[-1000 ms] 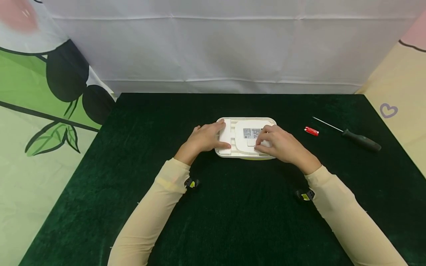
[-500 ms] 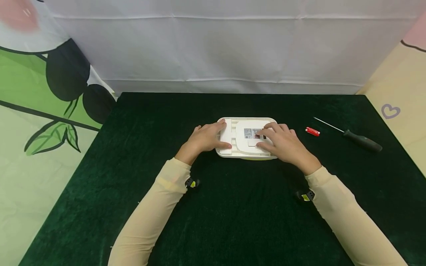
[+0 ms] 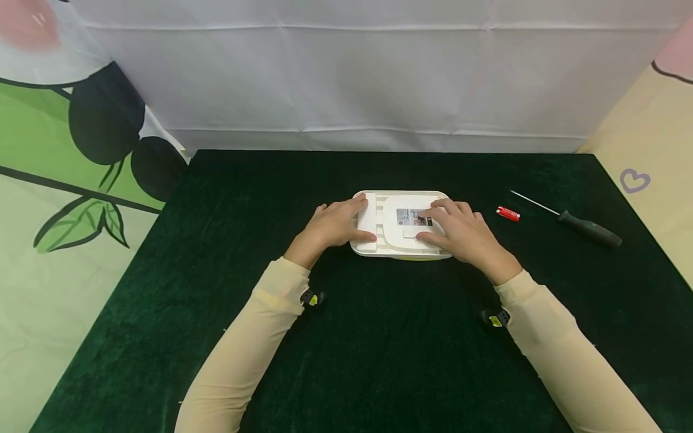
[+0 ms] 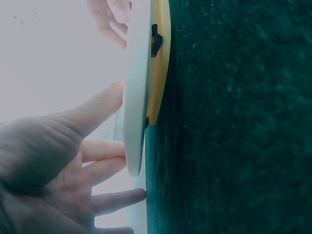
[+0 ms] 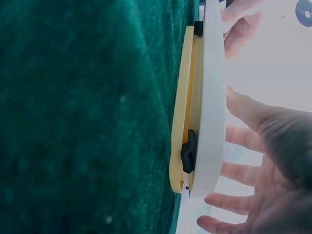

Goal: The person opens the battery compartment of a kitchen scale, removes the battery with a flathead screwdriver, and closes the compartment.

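A flat white device [image 3: 380,243] with rounded corners lies face down on the green cloth, a printed label [image 3: 407,216] and a small rectangular cover [image 3: 409,232] on its upturned back. Beneath it the right wrist view shows a yellow frame [image 5: 178,122] and a black part [image 5: 188,152]. My left hand [image 3: 333,225] rests on the device's left end, thumb and fingers spread and fairly straight. Over the right end lies my right hand [image 3: 467,233], its thumb near the small cover and its index finger on the label. The right hand hides that end of the back.
A small red battery [image 3: 508,213] lies right of the device. Farther right is a screwdriver [image 3: 587,229] with a dark handle, its shaft pointing back left. Dark green cloth [image 3: 390,349] covers the table, and a white curtain [image 3: 346,78] hangs behind it.
My right hand's fingers have gone from bunched together at the small cover to spread out over the label and right end. My left hand and the device have stayed put.
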A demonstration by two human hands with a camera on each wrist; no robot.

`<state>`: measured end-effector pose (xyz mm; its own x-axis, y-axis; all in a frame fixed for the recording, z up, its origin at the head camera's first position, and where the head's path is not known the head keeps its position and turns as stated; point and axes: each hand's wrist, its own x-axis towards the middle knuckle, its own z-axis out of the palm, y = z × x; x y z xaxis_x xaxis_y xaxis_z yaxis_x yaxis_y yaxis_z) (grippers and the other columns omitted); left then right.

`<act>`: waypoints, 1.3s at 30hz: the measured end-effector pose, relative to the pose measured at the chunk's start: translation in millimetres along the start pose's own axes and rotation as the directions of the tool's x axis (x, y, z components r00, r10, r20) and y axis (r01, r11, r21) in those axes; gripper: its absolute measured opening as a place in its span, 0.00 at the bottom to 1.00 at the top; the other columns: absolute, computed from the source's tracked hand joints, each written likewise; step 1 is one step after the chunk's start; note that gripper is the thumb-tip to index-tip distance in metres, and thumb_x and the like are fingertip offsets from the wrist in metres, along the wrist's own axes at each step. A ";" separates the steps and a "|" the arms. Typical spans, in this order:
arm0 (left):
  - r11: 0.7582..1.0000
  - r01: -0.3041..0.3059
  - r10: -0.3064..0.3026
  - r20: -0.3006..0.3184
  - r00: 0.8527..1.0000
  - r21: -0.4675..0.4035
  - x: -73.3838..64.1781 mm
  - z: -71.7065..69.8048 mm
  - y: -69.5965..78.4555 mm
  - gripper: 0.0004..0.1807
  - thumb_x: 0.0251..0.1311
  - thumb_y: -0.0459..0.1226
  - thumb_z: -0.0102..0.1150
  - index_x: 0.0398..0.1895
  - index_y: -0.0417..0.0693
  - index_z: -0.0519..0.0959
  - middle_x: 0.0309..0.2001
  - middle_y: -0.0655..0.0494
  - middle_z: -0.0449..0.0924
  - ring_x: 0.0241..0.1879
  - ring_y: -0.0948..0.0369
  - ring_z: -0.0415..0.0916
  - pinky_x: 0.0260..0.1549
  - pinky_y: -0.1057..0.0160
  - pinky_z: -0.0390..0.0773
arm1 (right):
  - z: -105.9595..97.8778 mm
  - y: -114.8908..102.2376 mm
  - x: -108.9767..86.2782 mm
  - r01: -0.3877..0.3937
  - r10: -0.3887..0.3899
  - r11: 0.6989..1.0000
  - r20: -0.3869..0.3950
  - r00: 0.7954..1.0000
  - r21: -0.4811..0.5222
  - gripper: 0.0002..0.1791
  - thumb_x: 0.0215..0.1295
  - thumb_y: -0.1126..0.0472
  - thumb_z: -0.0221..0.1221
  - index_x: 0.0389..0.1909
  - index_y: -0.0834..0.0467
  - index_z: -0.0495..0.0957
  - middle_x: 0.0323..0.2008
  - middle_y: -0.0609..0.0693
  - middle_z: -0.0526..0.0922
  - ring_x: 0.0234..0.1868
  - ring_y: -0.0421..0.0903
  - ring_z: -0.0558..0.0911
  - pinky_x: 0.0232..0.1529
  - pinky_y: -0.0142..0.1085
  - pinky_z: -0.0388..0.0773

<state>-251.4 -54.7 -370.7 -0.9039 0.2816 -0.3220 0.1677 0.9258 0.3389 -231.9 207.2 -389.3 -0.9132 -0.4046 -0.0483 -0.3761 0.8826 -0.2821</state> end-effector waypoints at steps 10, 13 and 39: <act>1.000 -0.010 0.010 -0.004 1.000 0.009 -2.1 0.8 -1.9 0.49 0.57 0.60 0.62 0.77 0.56 0.53 0.79 0.62 0.44 0.76 0.53 0.49 0.73 0.39 0.42 | -0.2 -3.9 1.6 -0.012 0.012 1.000 0.017 1.000 -0.010 0.32 0.65 0.40 0.59 0.66 0.48 0.71 0.69 0.57 0.63 0.64 0.63 0.62 0.60 0.63 0.63; 1.000 -0.013 0.013 -0.004 1.000 0.003 -2.9 1.2 -2.7 0.49 0.57 0.60 0.62 0.77 0.56 0.53 0.79 0.62 0.44 0.76 0.52 0.50 0.73 0.39 0.42 | 0.8 -3.5 1.9 -0.006 0.006 1.000 0.013 1.000 -0.007 0.31 0.65 0.40 0.60 0.66 0.48 0.71 0.69 0.57 0.63 0.64 0.63 0.62 0.59 0.62 0.64; 0.995 0.032 -0.034 -0.016 0.999 -0.090 -8.1 -15.6 -17.4 0.43 0.61 0.56 0.62 0.76 0.59 0.57 0.76 0.53 0.56 0.73 0.50 0.56 0.69 0.40 0.54 | -26.3 41.7 -5.9 -0.029 0.021 0.994 0.070 0.997 0.107 0.26 0.69 0.63 0.54 0.67 0.63 0.67 0.65 0.66 0.68 0.64 0.65 0.67 0.65 0.63 0.62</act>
<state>-253.2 -77.0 -360.2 -0.9153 0.2462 -0.3187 0.1026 0.9078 0.4067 -246.3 252.7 -375.6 -0.9078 -0.4015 -0.1215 -0.3306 0.8631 -0.3819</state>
